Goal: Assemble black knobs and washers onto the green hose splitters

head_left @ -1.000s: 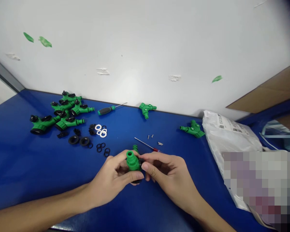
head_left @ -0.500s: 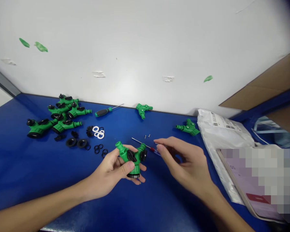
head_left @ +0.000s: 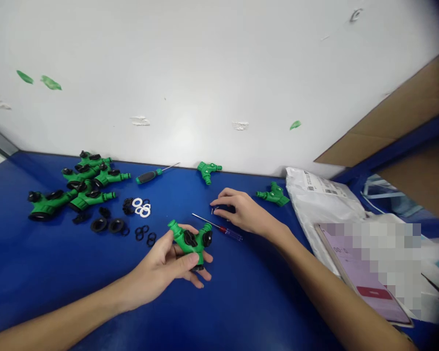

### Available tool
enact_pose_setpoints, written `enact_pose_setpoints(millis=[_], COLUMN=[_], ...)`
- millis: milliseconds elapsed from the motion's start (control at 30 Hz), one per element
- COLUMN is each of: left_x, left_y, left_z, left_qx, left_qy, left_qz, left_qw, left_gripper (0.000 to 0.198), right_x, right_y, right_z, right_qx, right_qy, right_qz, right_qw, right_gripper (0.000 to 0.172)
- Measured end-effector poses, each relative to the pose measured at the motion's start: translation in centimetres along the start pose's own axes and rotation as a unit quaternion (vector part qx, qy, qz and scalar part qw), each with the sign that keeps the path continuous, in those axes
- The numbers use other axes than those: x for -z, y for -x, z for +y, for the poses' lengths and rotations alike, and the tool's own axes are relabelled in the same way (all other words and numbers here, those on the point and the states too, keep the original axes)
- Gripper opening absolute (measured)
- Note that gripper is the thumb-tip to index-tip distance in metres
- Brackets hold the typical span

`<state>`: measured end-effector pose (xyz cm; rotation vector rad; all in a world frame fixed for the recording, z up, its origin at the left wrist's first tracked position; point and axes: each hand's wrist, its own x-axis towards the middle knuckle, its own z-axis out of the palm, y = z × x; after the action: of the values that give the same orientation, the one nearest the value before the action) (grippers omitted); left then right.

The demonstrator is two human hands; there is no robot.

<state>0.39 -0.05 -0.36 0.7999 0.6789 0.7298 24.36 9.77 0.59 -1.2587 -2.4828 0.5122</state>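
Note:
My left hand [head_left: 181, 261] holds a green Y-shaped hose splitter [head_left: 194, 245] with black valve levers, gripped between thumb and fingers. My right hand [head_left: 237, 210] reaches down to the table, thumb and forefinger apart around small screws [head_left: 214, 211]. Whether the fingertips touch the screws cannot be made out. Just below that hand lies a screwdriver [head_left: 234, 234] with a clear red and blue handle, its shaft pointing up and left.
Several assembled splitters [head_left: 89, 195] are grouped at the left, near black rings [head_left: 116, 225] and white washers [head_left: 145, 210]. A green-handled screwdriver [head_left: 149, 176] and bare splitter bodies [head_left: 209, 171] lie along the wall. At right are a white plastic parcel [head_left: 303, 214] and a phone [head_left: 346, 258].
My right hand has moved away from the red and blue screwdriver, forward and left to the small screws, its fingers parting. The left hand still holds the hose splitter. The view has shifted slightly.

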Motion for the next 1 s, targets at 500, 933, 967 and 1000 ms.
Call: enact_pose_setpoints(millis=[500, 933, 967, 1000], left_x=[0.0, -0.1, -0.1, -0.1], left_y=[-0.1, -0.1, -0.1, -0.1], left_z=[0.0, 0.3, 0.3, 0.3], left_qx=[0.002, 0.004, 0.005, 0.005], left_qy=[0.005, -0.008, -0.007, -0.005], left_qz=[-0.003, -0.003, -0.001, 0.001], left_qw=[1.0, 1.0, 1.0, 1.0], left_gripper=[0.054, 0.055, 0.056, 0.056], right_x=[-0.7, -0.3, -0.3, -0.2], right_y=[0.0, 0.1, 0.1, 0.1], right_z=[-1.2, -0.6, -0.6, -0.7], right_qx=[0.037, 0.018, 0.016, 0.014], right_qy=[0.031, 0.01, 0.007, 0.003], right_qz=[0.007, -0.038, -0.038, -0.036], right_qw=[0.999, 0.999, 0.999, 0.999], right_gripper=[0.02, 0.012, 0.011, 0.01])
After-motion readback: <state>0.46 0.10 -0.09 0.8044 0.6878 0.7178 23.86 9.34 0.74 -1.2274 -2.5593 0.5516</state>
